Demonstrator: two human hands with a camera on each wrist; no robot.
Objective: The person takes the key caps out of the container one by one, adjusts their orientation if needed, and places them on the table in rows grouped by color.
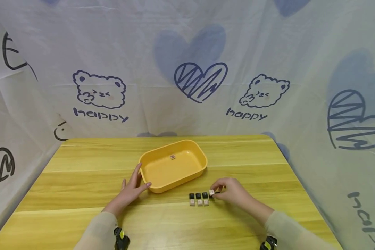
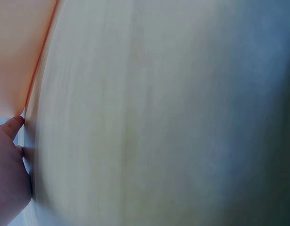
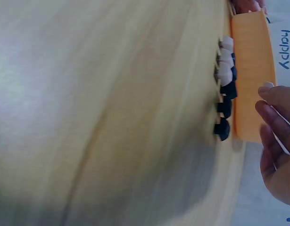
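A small white keycap [image 1: 211, 192] is pinched between the thumb and fingertips of my right hand [image 1: 232, 191]. It also shows at the fingertips in the right wrist view. Below it on the table stands a row of several black keycaps [image 1: 198, 196], partly covered by that hand. Three white keycaps [image 1: 199, 202] line up directly in front of the black row. My left hand [image 1: 129, 192] touches the left corner of a yellow plastic basin [image 1: 175, 180], its thumb and fingers spread along the rim. Inside the basin lies one small pinkish keycap [image 1: 173, 157].
The wood-grain table [image 1: 90, 166] has rounded back corners. Behind it and on both sides hangs a pale cloth [image 1: 143, 52] printed with hearts and bears. A dark wrist device [image 1: 121, 239] sits on each sleeve.
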